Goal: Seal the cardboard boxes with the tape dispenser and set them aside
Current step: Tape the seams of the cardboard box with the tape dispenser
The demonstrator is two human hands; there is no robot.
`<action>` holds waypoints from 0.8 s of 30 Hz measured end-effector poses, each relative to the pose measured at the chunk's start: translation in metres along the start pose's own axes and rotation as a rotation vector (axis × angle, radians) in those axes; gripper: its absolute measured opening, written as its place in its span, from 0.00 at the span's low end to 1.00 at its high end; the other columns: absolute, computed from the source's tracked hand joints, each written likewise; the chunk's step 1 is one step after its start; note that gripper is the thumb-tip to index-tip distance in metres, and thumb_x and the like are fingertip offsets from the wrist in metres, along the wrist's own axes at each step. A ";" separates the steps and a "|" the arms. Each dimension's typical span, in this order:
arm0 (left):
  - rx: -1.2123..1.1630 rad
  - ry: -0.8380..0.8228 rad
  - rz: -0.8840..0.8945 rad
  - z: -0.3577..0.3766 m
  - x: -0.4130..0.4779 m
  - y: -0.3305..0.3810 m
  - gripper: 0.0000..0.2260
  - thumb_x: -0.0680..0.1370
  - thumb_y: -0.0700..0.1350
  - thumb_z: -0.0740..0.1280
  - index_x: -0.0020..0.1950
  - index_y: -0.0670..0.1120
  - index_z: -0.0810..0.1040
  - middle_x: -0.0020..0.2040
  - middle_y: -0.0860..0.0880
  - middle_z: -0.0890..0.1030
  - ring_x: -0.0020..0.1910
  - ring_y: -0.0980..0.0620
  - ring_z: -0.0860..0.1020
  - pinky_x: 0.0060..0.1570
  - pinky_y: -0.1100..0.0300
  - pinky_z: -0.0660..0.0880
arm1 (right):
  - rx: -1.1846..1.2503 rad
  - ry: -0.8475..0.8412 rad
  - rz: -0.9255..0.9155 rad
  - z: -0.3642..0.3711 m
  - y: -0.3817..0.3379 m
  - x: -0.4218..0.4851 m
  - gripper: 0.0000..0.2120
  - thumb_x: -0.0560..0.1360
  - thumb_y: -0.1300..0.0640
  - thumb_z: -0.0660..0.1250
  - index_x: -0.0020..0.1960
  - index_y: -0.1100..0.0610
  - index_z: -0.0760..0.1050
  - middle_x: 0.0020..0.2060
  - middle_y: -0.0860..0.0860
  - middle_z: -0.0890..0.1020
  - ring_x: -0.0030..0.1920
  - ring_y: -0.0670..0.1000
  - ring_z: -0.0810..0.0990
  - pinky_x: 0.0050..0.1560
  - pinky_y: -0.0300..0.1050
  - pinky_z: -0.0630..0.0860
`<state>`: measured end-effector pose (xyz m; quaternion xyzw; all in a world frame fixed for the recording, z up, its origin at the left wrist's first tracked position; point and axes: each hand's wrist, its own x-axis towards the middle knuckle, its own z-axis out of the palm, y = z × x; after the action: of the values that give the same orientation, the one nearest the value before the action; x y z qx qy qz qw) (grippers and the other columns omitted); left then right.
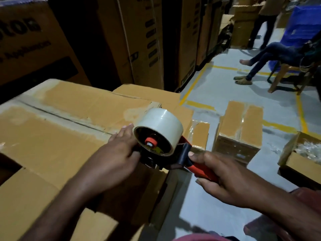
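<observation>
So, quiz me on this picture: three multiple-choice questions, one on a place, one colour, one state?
1. Where is the open box holding clear plastic? A. On the floor, right. B. On a chair. C. On the big box.
2. The handle of the tape dispenser is? A. Blue. B. Red. C. Green.
3. The right hand is? A. Flat on a box. B. Hanging idle. C. Gripping the handle.
Answers: 1A, it sits on the grey floor at the right edge; 2B, red shows beside the fingers; 3C, its fingers curl round the handle.
</observation>
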<state>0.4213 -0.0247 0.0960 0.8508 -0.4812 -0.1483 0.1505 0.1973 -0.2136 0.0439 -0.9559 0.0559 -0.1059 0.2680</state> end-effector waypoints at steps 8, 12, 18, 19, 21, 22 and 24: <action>-0.154 0.242 -0.245 -0.003 0.005 0.017 0.12 0.79 0.41 0.71 0.48 0.60 0.83 0.50 0.55 0.84 0.47 0.55 0.82 0.39 0.69 0.69 | -0.077 -0.059 -0.136 0.001 0.004 0.015 0.27 0.79 0.49 0.66 0.72 0.44 0.57 0.48 0.34 0.60 0.38 0.40 0.69 0.36 0.29 0.62; -0.061 0.250 -0.404 0.005 0.006 0.023 0.11 0.80 0.41 0.68 0.62 0.45 0.82 0.47 0.52 0.82 0.44 0.52 0.79 0.37 0.67 0.68 | 0.036 -0.074 -0.172 0.009 -0.001 0.014 0.27 0.82 0.52 0.63 0.73 0.42 0.50 0.57 0.45 0.72 0.45 0.44 0.74 0.40 0.37 0.69; -0.010 0.401 -0.547 0.021 0.005 0.047 0.12 0.80 0.42 0.69 0.62 0.47 0.84 0.65 0.39 0.81 0.65 0.42 0.78 0.58 0.51 0.74 | 0.235 -0.145 -0.076 0.013 -0.004 0.013 0.20 0.83 0.52 0.61 0.66 0.40 0.53 0.58 0.44 0.72 0.46 0.43 0.73 0.40 0.33 0.69; -0.006 0.410 -0.577 0.023 0.005 0.049 0.12 0.80 0.42 0.69 0.63 0.48 0.84 0.67 0.40 0.80 0.65 0.41 0.78 0.58 0.50 0.74 | 0.200 -0.157 -0.086 0.014 -0.003 0.012 0.20 0.83 0.52 0.60 0.67 0.41 0.51 0.59 0.45 0.72 0.46 0.44 0.73 0.39 0.32 0.68; 0.026 0.408 -0.621 0.029 0.006 0.053 0.17 0.81 0.44 0.68 0.70 0.51 0.79 0.75 0.44 0.73 0.69 0.36 0.73 0.67 0.42 0.71 | 0.157 -0.179 -0.095 0.016 0.001 0.010 0.23 0.83 0.51 0.59 0.71 0.42 0.49 0.63 0.46 0.70 0.48 0.43 0.73 0.35 0.28 0.65; 0.070 0.400 -0.643 0.033 0.006 0.057 0.20 0.82 0.45 0.66 0.75 0.52 0.73 0.79 0.47 0.66 0.74 0.36 0.68 0.73 0.38 0.65 | 0.151 -0.188 -0.093 0.017 0.004 0.010 0.24 0.84 0.51 0.59 0.73 0.43 0.50 0.65 0.46 0.70 0.51 0.42 0.72 0.34 0.27 0.64; 0.229 0.407 -0.674 0.043 0.008 0.064 0.26 0.84 0.48 0.61 0.82 0.49 0.60 0.82 0.47 0.57 0.80 0.42 0.57 0.78 0.38 0.50 | 0.155 -0.193 -0.097 0.018 0.011 0.013 0.24 0.83 0.51 0.60 0.74 0.45 0.51 0.66 0.47 0.70 0.52 0.44 0.73 0.34 0.27 0.62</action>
<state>0.3587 -0.0683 0.0812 0.9840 -0.1495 0.0366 0.0902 0.2132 -0.2157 0.0254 -0.9396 -0.0247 -0.0302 0.3399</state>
